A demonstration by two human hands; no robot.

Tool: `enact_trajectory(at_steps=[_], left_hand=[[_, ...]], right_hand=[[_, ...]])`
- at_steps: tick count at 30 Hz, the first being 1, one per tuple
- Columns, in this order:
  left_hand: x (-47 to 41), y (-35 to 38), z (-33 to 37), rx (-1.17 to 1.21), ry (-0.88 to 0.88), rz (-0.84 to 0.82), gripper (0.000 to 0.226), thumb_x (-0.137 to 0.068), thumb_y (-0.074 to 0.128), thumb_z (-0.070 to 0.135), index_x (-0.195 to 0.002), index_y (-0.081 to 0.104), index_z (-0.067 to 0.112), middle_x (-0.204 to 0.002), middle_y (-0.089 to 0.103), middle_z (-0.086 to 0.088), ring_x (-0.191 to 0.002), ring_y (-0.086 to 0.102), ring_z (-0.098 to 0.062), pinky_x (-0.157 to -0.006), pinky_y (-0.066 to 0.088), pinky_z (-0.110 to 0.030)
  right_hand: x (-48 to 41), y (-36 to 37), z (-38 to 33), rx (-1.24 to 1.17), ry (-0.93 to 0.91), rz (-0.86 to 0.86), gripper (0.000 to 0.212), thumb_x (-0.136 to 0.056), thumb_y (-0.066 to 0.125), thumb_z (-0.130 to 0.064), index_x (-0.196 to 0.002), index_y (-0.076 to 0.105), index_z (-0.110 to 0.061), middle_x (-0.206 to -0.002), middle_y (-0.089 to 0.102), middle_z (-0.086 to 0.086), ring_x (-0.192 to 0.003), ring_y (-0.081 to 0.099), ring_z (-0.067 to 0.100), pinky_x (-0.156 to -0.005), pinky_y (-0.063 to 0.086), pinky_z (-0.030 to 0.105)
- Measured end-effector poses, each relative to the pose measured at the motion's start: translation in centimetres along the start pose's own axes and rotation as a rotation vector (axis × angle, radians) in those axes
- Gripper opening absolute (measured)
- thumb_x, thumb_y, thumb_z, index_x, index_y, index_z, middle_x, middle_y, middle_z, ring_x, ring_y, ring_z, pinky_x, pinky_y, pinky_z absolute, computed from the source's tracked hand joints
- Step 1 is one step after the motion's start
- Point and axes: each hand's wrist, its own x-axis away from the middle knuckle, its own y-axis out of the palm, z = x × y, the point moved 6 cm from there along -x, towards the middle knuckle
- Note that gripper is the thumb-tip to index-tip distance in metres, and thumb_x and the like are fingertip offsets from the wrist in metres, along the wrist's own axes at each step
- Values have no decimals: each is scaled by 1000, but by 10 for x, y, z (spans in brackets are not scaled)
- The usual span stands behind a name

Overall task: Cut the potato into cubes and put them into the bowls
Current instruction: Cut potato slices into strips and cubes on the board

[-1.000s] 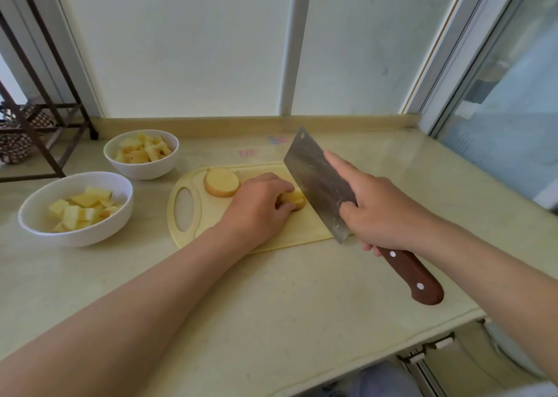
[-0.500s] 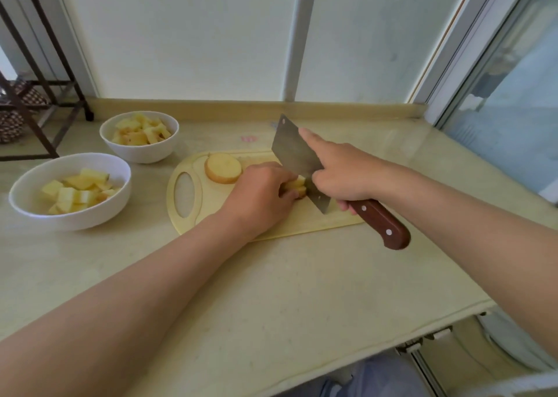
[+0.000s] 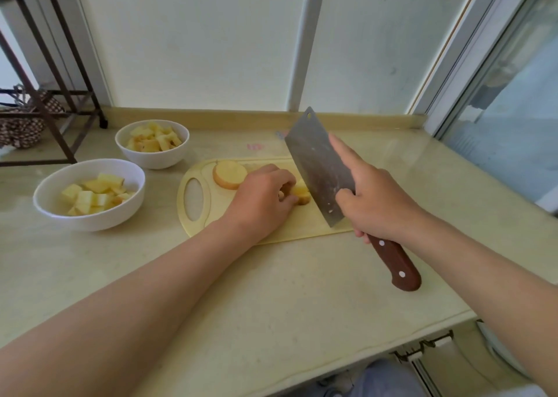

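Observation:
On the pale yellow cutting board (image 3: 302, 224) my left hand (image 3: 259, 197) curls over a small potato piece (image 3: 302, 194) and holds it down. My right hand (image 3: 377, 203) grips a cleaver (image 3: 320, 167) by its brown wooden handle, index finger stretched along the blade, which is raised just right of the piece. A round potato slice (image 3: 229, 174) lies at the board's far left. Two white bowls hold potato cubes: a near bowl (image 3: 90, 212) and a far bowl (image 3: 152, 158).
A dark metal rack (image 3: 51, 100) with a patterned cloth stands at the back left of the beige counter (image 3: 271, 291). A frosted window wall runs behind, a glass pane at the right. The counter's front edge drops off at the lower right.
The cleaver came down through the potato piece half a second ago and is now lifted again, tilted up beside it. My left hand stayed on the piece.

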Motion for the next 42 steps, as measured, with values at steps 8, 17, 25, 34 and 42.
enact_trajectory(at_steps=[8, 17, 25, 34, 42], left_hand=[[0, -2, 2, -29, 39, 2, 12, -85, 72, 19, -91, 72, 8, -88, 66, -4, -81, 59, -23, -75, 52, -43], [-1, -2, -1, -15, 47, 36, 13, -82, 76, 17, -89, 72, 7, -84, 67, -5, -76, 59, -23, -72, 52, -42], [1, -5, -1, -17, 82, 45, 8, -83, 71, 10, -86, 74, 4, -82, 69, -9, -73, 62, -25, -70, 54, -43], [3, -7, -1, 19, 46, 95, 14, -83, 72, 11, -97, 76, 10, -94, 69, -4, -83, 62, -19, -79, 54, -37], [5, -11, 1, 55, 38, 108, 10, -81, 72, 5, -89, 78, 8, -91, 68, -6, -81, 63, -20, -77, 54, -36]], right_hand=[[6, -1, -1, 118, 15, -104, 87, -98, 38, -8, -155, 5, -65, -69, 63, 9, -49, 66, 32, -48, 61, 44], [-18, 11, -17, 297, 38, -296, 87, -98, 40, -10, -158, -1, -57, -84, 64, 13, -41, 61, 19, -45, 58, 37], [-42, 21, -25, 183, 7, -188, 91, -93, 40, -5, -161, 0, -52, -92, 58, 5, -52, 64, 23, -47, 57, 33], [-5, 1, -13, -8, -31, 65, 88, -98, 42, -5, -161, 5, -53, -69, 63, 12, -46, 60, 20, -47, 60, 38], [2, 7, -13, 24, -9, -4, 88, -97, 41, -6, -159, 6, -57, -71, 60, 13, -47, 60, 23, -48, 61, 40]])
